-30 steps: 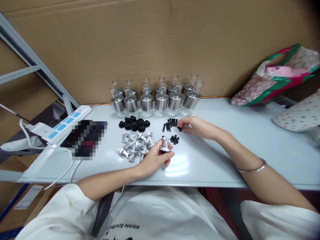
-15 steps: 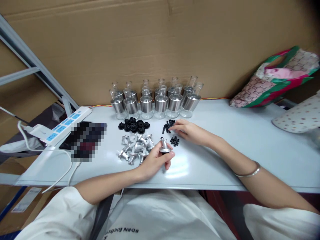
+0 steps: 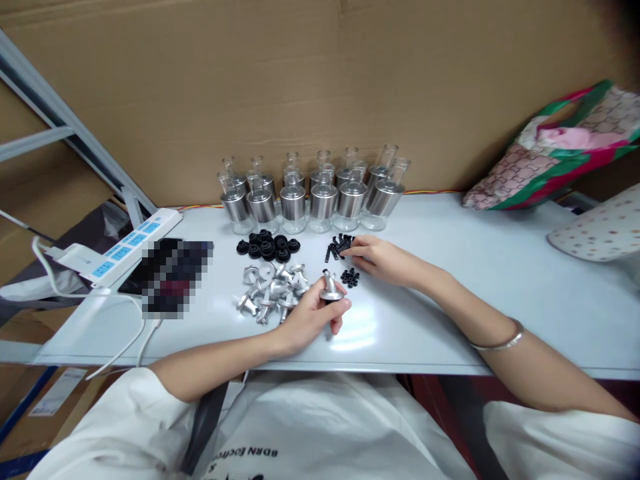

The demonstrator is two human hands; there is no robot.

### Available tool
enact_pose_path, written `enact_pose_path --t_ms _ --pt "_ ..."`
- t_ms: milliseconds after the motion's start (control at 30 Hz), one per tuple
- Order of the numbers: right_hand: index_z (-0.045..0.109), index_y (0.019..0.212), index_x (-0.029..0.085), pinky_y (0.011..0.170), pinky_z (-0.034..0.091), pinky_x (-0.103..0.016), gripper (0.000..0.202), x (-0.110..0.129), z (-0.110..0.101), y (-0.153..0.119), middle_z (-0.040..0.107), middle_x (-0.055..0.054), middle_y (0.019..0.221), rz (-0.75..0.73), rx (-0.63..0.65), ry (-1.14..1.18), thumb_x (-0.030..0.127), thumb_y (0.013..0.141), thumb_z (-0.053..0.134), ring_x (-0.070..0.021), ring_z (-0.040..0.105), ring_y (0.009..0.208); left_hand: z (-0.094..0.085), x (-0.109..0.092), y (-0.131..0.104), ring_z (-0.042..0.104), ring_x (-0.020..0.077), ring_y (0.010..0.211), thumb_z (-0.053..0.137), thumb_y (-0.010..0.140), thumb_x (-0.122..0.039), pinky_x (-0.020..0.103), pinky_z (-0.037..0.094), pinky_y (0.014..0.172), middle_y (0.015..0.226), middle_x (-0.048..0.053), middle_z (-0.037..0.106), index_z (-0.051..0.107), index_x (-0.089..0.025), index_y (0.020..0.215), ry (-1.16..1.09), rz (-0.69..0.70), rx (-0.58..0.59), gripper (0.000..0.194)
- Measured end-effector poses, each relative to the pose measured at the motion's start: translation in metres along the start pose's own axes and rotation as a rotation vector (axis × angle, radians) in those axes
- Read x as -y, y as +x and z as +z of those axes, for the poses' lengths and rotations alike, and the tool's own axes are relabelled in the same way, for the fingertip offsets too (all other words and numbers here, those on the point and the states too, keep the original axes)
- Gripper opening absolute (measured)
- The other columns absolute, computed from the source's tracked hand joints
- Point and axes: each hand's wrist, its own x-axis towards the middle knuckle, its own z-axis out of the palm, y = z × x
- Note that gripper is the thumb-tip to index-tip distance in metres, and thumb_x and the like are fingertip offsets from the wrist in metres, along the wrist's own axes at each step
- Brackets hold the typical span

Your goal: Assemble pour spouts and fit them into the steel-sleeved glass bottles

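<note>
My left hand (image 3: 313, 317) is closed around a silver metal pourer spout (image 3: 331, 291), held upright with its round flange outward. A small black tip shows on its top, and something dark sits under the flange. My right hand (image 3: 387, 260) reaches down to a small pile of black stick-like pieces (image 3: 334, 252), its fingers stretched out and slightly bent, the tips touching the pile. Just below lies a cluster of tiny black rings (image 3: 350, 277). Left of my hands are a heap of silver spout parts (image 3: 267, 291) and a group of black ribbed stoppers (image 3: 267, 249).
Two rows of glass bottles with steel sleeves (image 3: 293, 203) stand along the back of the white table (image 3: 465, 293). At left lie a power strip (image 3: 130, 243), a dark device (image 3: 150, 270) and white cables. A patterned bag (image 3: 530, 167) and a dotted container (image 3: 595, 227) stand at right.
The view shifts slightly. My left hand tilts the spout a little, so its black tip shows more clearly. My right hand stays at the black pieces, its fingers moving only slightly.
</note>
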Motion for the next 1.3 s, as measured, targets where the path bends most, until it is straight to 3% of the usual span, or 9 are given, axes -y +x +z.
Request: enact_pose_path --t_ms 200,333,567,767,900,1067,1300 --pt "0.068 0.109 0.016 0.081 0.042 -0.039 0.037 0.012 -0.004 0.003 0.059 -0.012 0.092 -0.029 0.007 -0.062 0.034 0.095 0.038 -0.0245 0.051 0.088 0.001 -0.002 -0.001 0.046 0.0076 0.048 0.056 0.079 -0.041 0.022 0.036 0.055 0.052 -0.009 0.048 0.04 -0.019 0.092 0.016 -0.001 0.0 0.03" --pt "0.067 0.111 0.016 0.083 0.039 -0.041 0.044 0.023 -0.008 0.003 0.058 -0.013 0.096 0.019 0.012 -0.096 0.045 0.094 0.04 -0.0255 0.048 0.092 0.001 -0.002 -0.001 0.046 0.0077 0.048 0.057 0.079 -0.042 0.022 0.036 0.056 0.052 -0.009 0.047 0.04 -0.02 0.092 0.019 -0.004 0.003 0.03" --pt "0.066 0.115 0.02 0.089 0.037 -0.049 0.055 0.032 -0.006 0.004 0.055 -0.015 0.116 -0.027 0.007 -0.177 0.06 0.088 0.04 -0.0322 0.044 0.105 0.001 -0.001 -0.001 0.046 0.0075 0.048 0.056 0.079 -0.042 0.022 0.036 0.055 0.052 -0.009 0.047 0.039 -0.02 0.091 0.022 0.008 0.008 0.03" --pt "0.063 0.116 0.017 0.092 0.039 -0.049 0.046 0.022 -0.007 0.005 0.055 -0.016 0.116 -0.026 -0.096 -0.096 0.049 0.092 0.04 -0.0302 0.045 0.106 0.0 -0.001 0.0 0.047 0.0077 0.05 0.056 0.08 -0.036 0.023 0.036 0.059 0.053 -0.009 0.05 0.035 -0.021 0.09 -0.004 -0.013 -0.01 0.028" --pt "0.061 0.113 0.018 0.091 0.04 -0.044 0.033 0.038 -0.014 0.005 0.056 -0.013 0.109 -0.136 -0.192 0.069 0.033 0.096 0.037 -0.0247 0.047 0.102 -0.002 0.002 0.002 0.05 0.0064 0.052 0.058 0.074 -0.024 0.023 0.037 0.06 0.064 -0.008 0.052 0.034 -0.021 0.086 -0.115 -0.033 -0.021 0.027" --pt "0.062 0.108 0.019 0.087 0.042 -0.037 0.026 0.058 -0.017 0.003 0.057 -0.01 0.104 -0.213 -0.135 0.281 0.025 0.096 0.039 -0.0203 0.049 0.099 -0.003 0.001 0.003 0.052 0.0071 0.05 0.056 0.07 -0.02 0.024 0.038 0.057 0.071 -0.009 0.053 0.029 -0.023 0.088 -0.218 -0.009 0.041 0.032" --pt "0.059 0.102 0.019 0.085 0.045 -0.034 0.02 0.059 -0.018 0.003 0.061 -0.009 0.1 -0.183 -0.156 0.459 0.027 0.096 0.041 -0.0185 0.054 0.097 -0.003 -0.002 0.002 0.051 0.0092 0.052 0.056 0.07 -0.024 0.026 0.039 0.059 0.068 -0.006 0.055 0.033 -0.022 0.092 -0.264 -0.011 0.168 0.033"
